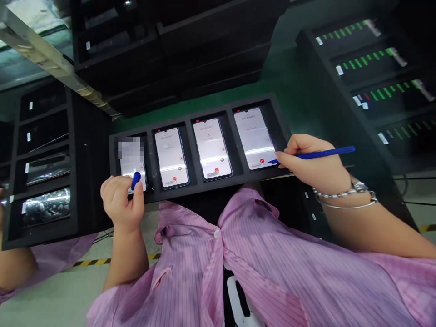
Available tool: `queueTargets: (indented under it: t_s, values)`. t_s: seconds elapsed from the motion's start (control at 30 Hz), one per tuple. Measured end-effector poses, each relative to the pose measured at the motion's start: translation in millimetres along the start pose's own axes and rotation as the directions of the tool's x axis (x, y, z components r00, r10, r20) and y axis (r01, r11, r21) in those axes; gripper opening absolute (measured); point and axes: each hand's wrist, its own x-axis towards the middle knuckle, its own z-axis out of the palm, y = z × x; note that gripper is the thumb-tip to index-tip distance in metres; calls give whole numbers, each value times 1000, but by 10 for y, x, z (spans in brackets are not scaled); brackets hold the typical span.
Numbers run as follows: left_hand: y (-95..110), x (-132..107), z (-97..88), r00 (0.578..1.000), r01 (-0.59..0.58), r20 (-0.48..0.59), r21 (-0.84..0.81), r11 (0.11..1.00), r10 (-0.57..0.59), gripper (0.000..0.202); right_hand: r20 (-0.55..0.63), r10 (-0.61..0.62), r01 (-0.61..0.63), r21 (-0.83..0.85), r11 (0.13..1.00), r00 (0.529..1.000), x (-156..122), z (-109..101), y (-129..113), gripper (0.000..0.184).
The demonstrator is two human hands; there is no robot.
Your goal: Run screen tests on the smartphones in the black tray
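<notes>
Several smartphones lie face up in a black tray (pixel 190 181), each in its own recess: the first phone (pixel 131 156) has a blurred screen, then the second (pixel 171 157), third (pixel 212 148) and fourth (pixel 255 138) phones, all lit. My left hand (pixel 121 200) grips a short blue stylus (pixel 136 180), its tip hidden against the lower first phone. My right hand (pixel 308 163) holds a longer blue stylus (pixel 323 153) like a pen, its tip at the lower fourth phone's screen.
Black racks with foam slots stand at the left (pixel 44 159) and overhead (pixel 170 45). A rack with green-lit rows (pixel 368 77) stands at the right. Another person's forearm in a pink sleeve (pixel 17 268) enters at the lower left. Yellow-and-black tape (pixel 109 261) marks the floor.
</notes>
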Motion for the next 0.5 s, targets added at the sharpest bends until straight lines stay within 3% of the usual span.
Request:
queueTargets:
  t_s: [0.1, 0.27, 0.37, 0.5]
  values:
    - [6, -24, 15, 999, 33, -23, 4, 999, -33, 6, -33, -2, 4, 61, 998, 999, -16, -28, -6, 27]
    - [12, -76, 47, 994, 107, -30, 19, 994, -107, 14, -131, -43, 93, 409, 908, 991, -185, 124, -264, 37]
    - [19, -92, 38, 993, 119, -23, 41, 992, -119, 16, -40, -156, 159, 368, 916, 987, -266, 370, -462, 35]
    - [45, -104, 19, 994, 105, -13, 39, 994, -104, 13, 78, -163, 144, 210, 967, 984, -228, 628, -592, 31]
